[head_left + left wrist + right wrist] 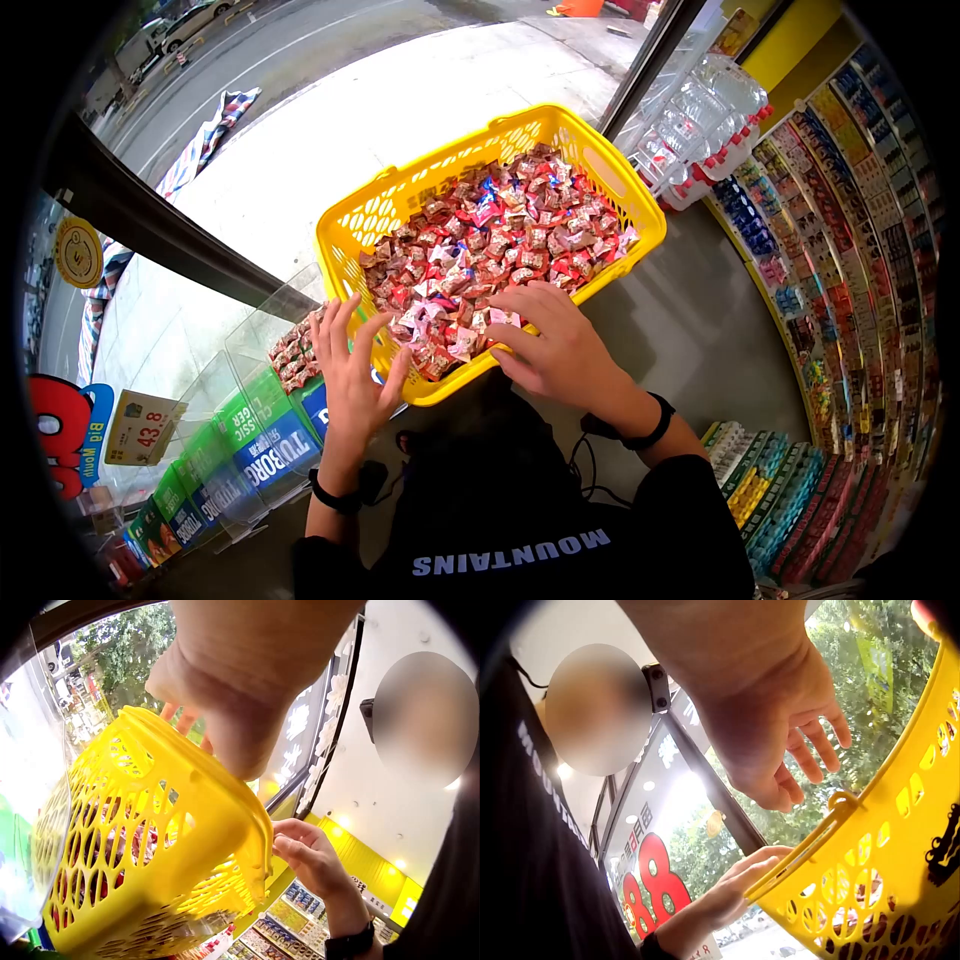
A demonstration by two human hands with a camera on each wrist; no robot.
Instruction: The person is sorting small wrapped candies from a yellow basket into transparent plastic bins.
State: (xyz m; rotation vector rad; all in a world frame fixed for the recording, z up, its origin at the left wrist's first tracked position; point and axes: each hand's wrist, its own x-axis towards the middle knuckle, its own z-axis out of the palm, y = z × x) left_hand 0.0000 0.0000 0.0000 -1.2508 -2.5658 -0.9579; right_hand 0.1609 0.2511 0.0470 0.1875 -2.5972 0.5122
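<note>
A yellow plastic basket (640, 262) with perforated walls is filled with small wrapped candies (500, 235), mostly brown, red and pink. My left hand (352, 378) is at its near left corner, fingers spread and pointing up over the rim. Over the near rim, further right, my right hand (562, 348) reaches inward with loosely bent fingers just above the candies. Neither hand holds a candy. In the right wrist view, the fingers of the right hand (772, 731) hang apart above the basket (919, 847), a black figure printed on its wall.
Beer cartons (275, 445) stand at the left, with a candy pile (295, 355) beside the basket and clear plastic panels there. Packed shelves (830, 270) curve along the right. Large water bottles (700, 115) are stacked by the doorway, with a pavement (400, 90) outside. Boxed goods (765, 490) lie lower right.
</note>
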